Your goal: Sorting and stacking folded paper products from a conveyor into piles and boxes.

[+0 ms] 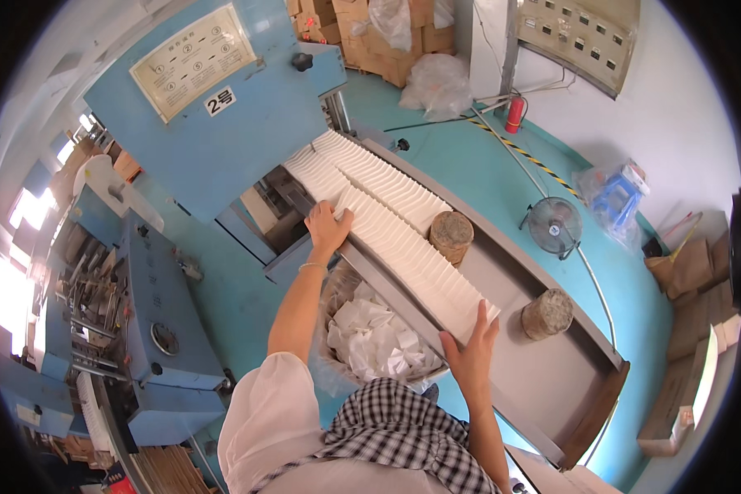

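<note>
Two long rows of folded white paper sheets stand on edge in a sloping metal trough (514,362). My left hand (328,230) has its fingers bent onto the near row of folded white paper (412,263), close to the blue machine. At the row's lower end my right hand (472,358) rests with thumb and fingers apart, its fingertips touching the last sheets. The far row of folded white paper (387,181) ends against a rough, round brown block (451,235). A second brown block (547,314) stands lower in the trough, apart from the paper.
The blue machine (222,140) rises at the trough's upper end. Below the trough's near side is a plastic-lined bin (370,337) of white paper scraps. Another blue machine (156,329) stands left. A floor fan (554,226), cartons (683,387) and a fire extinguisher (514,114) are to the right.
</note>
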`<control>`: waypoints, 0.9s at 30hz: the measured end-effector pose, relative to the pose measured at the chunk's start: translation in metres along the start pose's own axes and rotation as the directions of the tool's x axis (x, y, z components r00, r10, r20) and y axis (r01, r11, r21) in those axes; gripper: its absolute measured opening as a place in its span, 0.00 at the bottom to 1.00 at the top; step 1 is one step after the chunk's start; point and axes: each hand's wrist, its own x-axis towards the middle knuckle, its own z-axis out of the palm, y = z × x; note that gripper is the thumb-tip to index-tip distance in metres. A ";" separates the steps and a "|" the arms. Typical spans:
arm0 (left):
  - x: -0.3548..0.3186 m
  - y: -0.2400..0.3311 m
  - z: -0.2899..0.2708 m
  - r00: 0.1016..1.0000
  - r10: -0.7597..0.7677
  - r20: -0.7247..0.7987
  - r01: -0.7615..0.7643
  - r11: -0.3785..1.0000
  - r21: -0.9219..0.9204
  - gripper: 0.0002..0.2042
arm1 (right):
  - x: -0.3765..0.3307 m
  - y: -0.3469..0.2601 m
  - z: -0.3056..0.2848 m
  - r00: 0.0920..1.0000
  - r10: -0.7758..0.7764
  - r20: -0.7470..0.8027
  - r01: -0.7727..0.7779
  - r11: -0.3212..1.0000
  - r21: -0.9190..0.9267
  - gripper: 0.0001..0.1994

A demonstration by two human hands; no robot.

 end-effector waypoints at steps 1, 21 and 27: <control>0.003 0.000 -0.005 0.990 0.009 0.139 -0.002 0.999 -0.050 0.27 | 0.002 0.000 0.004 1.000 0.005 -0.011 -0.005 1.000 -0.002 0.44; -0.003 0.151 -0.011 0.630 0.062 0.774 -0.539 0.753 0.378 0.31 | 0.054 0.027 -0.142 0.524 0.556 0.645 -0.491 0.816 -0.305 0.47; -0.104 0.207 -0.024 0.593 0.448 0.669 -0.549 0.833 -0.070 0.38 | -0.002 0.089 -0.245 0.518 0.647 0.559 -0.531 0.756 -0.382 0.43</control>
